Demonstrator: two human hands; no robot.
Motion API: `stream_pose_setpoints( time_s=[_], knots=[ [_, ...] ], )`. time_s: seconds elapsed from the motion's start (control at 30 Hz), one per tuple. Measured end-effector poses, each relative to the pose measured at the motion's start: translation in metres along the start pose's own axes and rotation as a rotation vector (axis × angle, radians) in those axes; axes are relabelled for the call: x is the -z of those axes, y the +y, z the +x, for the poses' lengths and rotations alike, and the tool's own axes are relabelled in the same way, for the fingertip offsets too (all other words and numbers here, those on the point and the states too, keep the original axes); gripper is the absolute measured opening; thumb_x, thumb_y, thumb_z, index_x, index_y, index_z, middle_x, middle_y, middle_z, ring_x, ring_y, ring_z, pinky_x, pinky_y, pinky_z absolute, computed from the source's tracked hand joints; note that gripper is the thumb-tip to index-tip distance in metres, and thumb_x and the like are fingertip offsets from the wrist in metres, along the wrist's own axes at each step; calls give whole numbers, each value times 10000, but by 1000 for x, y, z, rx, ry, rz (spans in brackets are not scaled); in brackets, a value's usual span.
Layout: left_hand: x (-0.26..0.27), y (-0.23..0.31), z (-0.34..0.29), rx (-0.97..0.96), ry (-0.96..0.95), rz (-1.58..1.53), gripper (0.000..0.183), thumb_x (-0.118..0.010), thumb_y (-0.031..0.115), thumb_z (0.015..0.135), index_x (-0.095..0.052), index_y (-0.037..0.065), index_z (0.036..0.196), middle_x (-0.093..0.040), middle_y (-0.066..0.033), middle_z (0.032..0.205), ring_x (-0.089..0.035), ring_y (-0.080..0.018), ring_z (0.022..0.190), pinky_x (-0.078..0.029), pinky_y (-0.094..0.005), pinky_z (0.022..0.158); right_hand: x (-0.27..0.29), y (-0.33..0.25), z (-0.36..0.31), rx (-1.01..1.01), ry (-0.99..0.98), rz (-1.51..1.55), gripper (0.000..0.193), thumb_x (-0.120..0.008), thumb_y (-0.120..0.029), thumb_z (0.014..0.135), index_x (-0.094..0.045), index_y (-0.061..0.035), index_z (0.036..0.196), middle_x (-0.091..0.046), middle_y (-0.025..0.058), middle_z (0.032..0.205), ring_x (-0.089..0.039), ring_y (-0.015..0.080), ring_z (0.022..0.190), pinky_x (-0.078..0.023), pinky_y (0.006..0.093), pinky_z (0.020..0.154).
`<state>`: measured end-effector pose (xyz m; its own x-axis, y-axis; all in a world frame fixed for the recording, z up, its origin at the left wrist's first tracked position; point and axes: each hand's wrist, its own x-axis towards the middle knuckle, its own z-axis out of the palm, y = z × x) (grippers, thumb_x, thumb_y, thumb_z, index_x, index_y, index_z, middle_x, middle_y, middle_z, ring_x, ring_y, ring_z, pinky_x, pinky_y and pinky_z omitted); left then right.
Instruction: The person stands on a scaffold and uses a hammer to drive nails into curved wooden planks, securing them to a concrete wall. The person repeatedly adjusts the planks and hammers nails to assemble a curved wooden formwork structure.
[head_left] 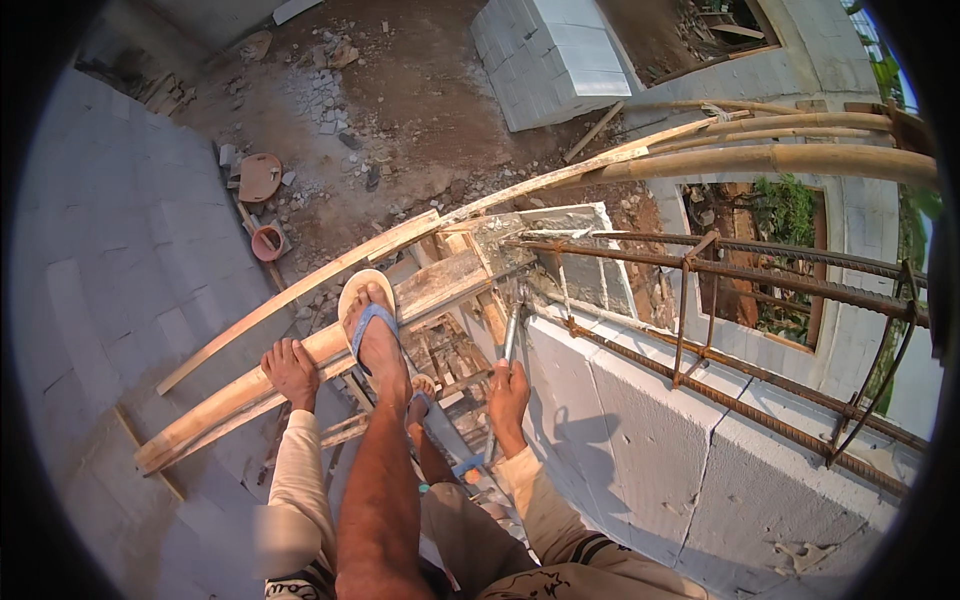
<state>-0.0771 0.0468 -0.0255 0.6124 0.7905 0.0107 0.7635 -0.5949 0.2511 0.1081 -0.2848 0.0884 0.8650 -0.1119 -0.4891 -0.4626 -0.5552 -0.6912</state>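
Head view, left hand (291,374) on 1 timber (215,418), right hand (508,402) around 1 tool (512,335)

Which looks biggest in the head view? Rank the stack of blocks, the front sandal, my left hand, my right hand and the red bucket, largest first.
1. Stack of blocks
2. Front sandal
3. Left hand and right hand: too alike to rank
4. Red bucket, which is farther away

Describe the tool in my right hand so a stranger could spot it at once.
Find the pale block wall at lower right, under the rusty rebar cage. Beside the wall's left end, the right hand grips the tool. Its slim silvery shaft stands out from that rebar and the wooden planks.
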Motion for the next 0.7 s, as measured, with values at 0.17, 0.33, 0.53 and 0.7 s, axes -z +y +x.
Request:
stream_pose_setpoints(
  time_s=[0.17, 0.33, 0.53, 0.7],
  knots=[
    [-7, -1, 5, 9, -10, -8, 282, -538, 262, 1081, -702, 37, 1039, -666, -144, 1027, -616, -354, 1038, -409, -501, 1078, 1, 0, 5, -64, -13, 100, 315, -576, -340, 1161, -613, -63, 1014, -482, -40, 682, -430, 59, 512, -344, 256, 450],
    [-4, 2, 5, 16, -4, -18, 276, -525, 251, 1081, -693, 37, 1033, -659, -145, 1033, -609, -358, 1042, -402, -500, 1071, 22, -31, -18, -260, -81, 296, 234, -590, -284, 1150, -608, -79, 1039, -521, -48, 737, -454, 26, 599, -343, 224, 497],
    [-1, 5, 8, 25, 1, -14, 257, -545, 248, 1064, -697, 45, 1026, -655, -144, 1027, -610, -355, 1044, -394, -497, 1082, 17, -50, -10, -264, -66, 324, 246, -590, -270, 1149, -593, -74, 1001, -498, -53, 724, -438, 33, 576, -338, 235, 490],
    [0, 6, 9, 23, -6, -28, 248, -547, 245, 1060, -694, 53, 1008, -650, -131, 1004, -605, -342, 1020, -396, -490, 1070, 0, -40, 13, -177, -7, 229, 266, -596, -268, 1143, -593, -50, 990, -499, -32, 719, -451, 59, 572, -352, 264, 480]
  ],
)
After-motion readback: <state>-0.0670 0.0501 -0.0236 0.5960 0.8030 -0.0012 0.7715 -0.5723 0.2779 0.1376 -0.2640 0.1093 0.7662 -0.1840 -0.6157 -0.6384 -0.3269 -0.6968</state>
